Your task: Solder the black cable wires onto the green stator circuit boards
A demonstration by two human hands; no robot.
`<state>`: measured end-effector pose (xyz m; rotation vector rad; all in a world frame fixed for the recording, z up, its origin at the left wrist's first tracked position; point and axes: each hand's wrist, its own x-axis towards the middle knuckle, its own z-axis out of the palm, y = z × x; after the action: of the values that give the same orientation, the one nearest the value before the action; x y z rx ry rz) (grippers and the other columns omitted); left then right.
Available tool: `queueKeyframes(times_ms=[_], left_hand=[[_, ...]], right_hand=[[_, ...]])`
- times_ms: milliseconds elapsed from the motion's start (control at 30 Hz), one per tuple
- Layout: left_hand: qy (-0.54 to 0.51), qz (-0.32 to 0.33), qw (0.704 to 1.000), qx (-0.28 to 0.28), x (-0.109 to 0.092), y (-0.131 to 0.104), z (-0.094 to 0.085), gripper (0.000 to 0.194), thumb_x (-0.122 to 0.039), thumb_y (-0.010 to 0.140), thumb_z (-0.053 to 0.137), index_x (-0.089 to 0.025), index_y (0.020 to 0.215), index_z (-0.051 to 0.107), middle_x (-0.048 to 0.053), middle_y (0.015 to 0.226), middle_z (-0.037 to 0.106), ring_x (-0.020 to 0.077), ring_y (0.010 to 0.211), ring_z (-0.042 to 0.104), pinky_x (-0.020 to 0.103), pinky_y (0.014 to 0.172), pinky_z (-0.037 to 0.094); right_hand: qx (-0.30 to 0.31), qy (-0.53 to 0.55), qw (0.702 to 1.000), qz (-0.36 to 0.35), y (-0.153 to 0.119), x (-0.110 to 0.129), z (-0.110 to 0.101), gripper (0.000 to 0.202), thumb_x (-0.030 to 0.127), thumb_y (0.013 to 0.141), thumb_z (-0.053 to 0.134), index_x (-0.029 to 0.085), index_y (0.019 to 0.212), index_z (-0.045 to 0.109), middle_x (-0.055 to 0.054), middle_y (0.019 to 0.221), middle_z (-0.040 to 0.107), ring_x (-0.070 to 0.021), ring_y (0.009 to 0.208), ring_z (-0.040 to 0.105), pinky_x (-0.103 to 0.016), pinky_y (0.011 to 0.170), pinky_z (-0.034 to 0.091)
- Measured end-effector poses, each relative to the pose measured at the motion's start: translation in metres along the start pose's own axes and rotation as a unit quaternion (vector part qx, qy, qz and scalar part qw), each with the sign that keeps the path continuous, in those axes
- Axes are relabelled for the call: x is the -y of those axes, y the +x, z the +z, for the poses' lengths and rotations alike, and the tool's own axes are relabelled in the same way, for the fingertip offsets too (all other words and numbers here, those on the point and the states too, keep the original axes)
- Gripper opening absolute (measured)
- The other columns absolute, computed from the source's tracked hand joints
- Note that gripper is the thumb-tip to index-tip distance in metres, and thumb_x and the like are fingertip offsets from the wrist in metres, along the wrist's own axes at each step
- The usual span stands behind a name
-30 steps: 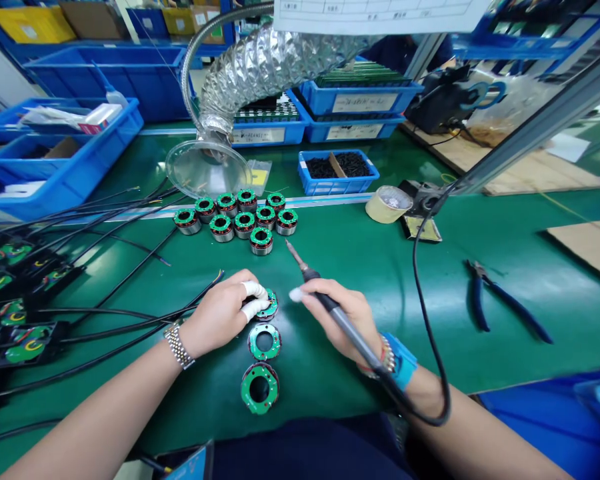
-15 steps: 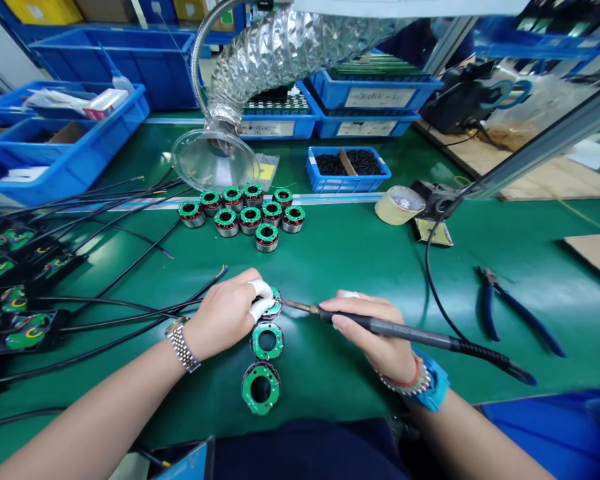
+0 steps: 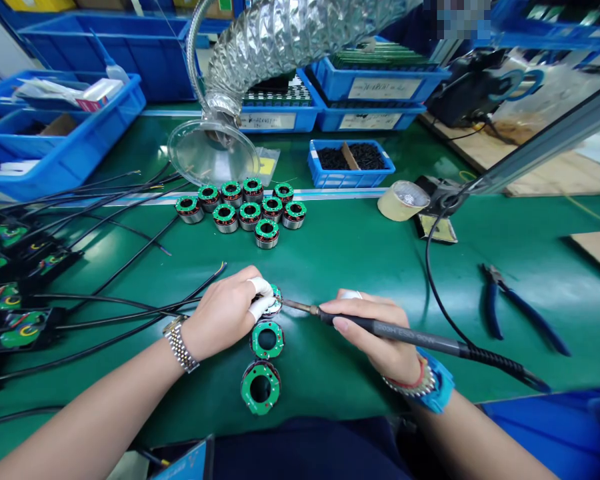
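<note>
My left hand (image 3: 230, 303), with white finger cots on thumb and forefinger, pinches at the left side of a motor stator (image 3: 276, 300) with a green ring-shaped circuit board. The fingers cover much of that stator; whether they also hold a thin wire is hidden. In my right hand (image 3: 375, 327) is a soldering iron (image 3: 405, 335), held like a pen, its tip at the stator's right edge. Two more stators (image 3: 268, 340) stand in a line below, nearer to me. Black cables (image 3: 130, 320) run from the left up to and under my left hand.
Several stators (image 3: 250, 215) stand grouped under a clear fume hood (image 3: 213, 157). Cutting pliers (image 3: 500, 287) lie right, below a round tub (image 3: 403, 200) and the iron's stand (image 3: 437, 207). Black housings (image 3: 20, 327) crowd the left. A blue bin (image 3: 351, 175) holds small black parts.
The view has shifted slightly, so the background sits a little higher. Both hands, the iron and the stator keep nearly the same positions.
</note>
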<state>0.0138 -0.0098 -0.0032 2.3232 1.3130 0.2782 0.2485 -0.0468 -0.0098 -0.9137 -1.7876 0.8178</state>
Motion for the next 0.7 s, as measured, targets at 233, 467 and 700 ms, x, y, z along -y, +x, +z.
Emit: queueKeyframes(times_ms=[233, 467, 700], left_hand=[[-0.002, 0.001, 1.0, -0.005, 0.0, -0.001, 0.001, 0.014, -0.024, 0.088, 0.049, -0.019, 0.088, 0.062, 0.001, 0.088, 0.059, 0.0168, 0.077, 0.058, 0.029, 0.071, 0.044], [-0.003, 0.005, 1.0, -0.004, 0.003, -0.001, 0.001, 0.013, -0.024, 0.088, 0.049, -0.018, 0.086, 0.061, 0.002, 0.087, 0.058, 0.0158, 0.075, 0.058, 0.028, 0.069, 0.044], [0.004, 0.018, 1.0, -0.02, 0.002, 0.0, 0.001, 0.012, -0.022, 0.087, 0.052, -0.017, 0.084, 0.062, 0.002, 0.084, 0.059, 0.0154, 0.072, 0.057, 0.028, 0.066, 0.044]], right_hand=[[0.01, -0.012, 1.0, -0.012, -0.001, 0.002, 0.0, 0.019, 0.012, 0.079, 0.057, 0.018, 0.091, 0.07, -0.004, 0.068, 0.068, -0.013, 0.057, 0.054, -0.028, 0.053, 0.045], [-0.047, 0.005, 0.999, -0.014, -0.009, -0.004, -0.004, 0.021, 0.015, 0.081, 0.057, 0.021, 0.095, 0.07, -0.003, 0.07, 0.068, -0.0137, 0.06, 0.056, -0.028, 0.055, 0.046], [-0.053, -0.083, 0.995, -0.031, -0.001, -0.007, 0.015, 0.02, 0.023, 0.085, 0.056, 0.024, 0.105, 0.063, -0.002, 0.084, 0.071, -0.0144, 0.073, 0.067, -0.026, 0.067, 0.053]])
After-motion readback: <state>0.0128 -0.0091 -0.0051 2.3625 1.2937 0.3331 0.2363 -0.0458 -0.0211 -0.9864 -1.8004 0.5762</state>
